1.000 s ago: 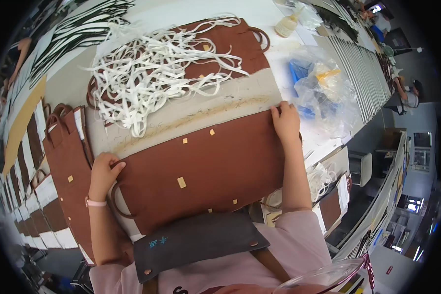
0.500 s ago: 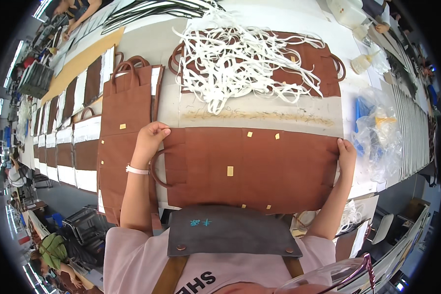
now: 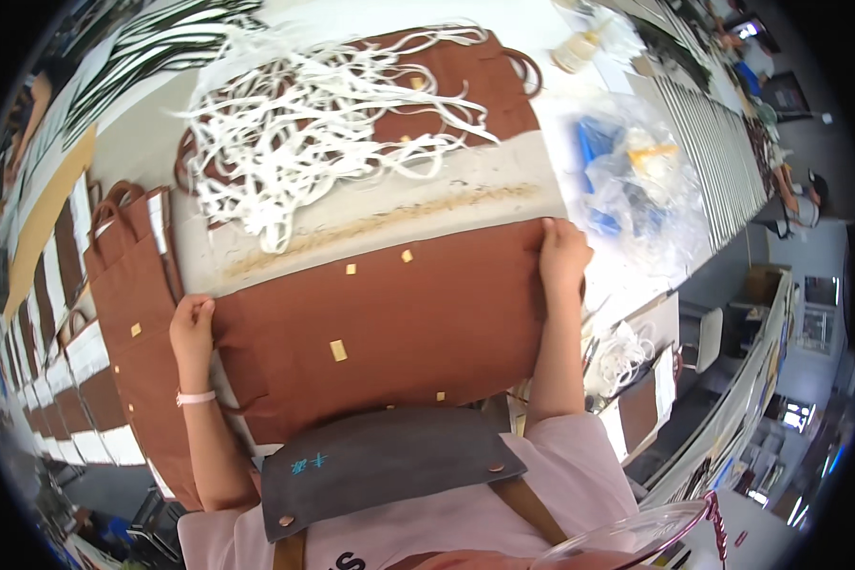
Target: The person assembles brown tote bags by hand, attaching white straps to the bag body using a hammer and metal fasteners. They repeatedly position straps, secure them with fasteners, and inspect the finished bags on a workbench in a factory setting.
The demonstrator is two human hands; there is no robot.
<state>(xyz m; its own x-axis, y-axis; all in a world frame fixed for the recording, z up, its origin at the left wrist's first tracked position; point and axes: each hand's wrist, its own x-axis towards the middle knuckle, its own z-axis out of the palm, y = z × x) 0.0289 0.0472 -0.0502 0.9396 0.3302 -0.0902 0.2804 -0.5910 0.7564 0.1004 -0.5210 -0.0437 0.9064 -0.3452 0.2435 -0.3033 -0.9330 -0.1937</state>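
Observation:
A large brown leather-like bag panel (image 3: 437,323) is stretched between my hands at the near side of the table, with small pale yellow tabs on it. My left hand (image 3: 193,328) pinches its far left corner, thumb and fingers pressed together. At the far right corner my right hand (image 3: 563,255) grips the edge, fingers closed on it. The near edge of the panel reaches my grey apron (image 3: 389,465), which covers part of it. Any handle at the panel's left end is hidden by my left forearm.
Beyond the panel, a tangle of white straps (image 3: 294,123) lies over another brown bag piece (image 3: 503,95). More brown pieces with handles (image 3: 128,275) are stacked at left. Clear plastic bags (image 3: 641,190) and a glue bottle (image 3: 576,52) are at right.
My view has turned, so the table and panel now appear slanted, the right end higher. Both hands still hold the panel's corners. The left-end handle seen earlier is now hidden.

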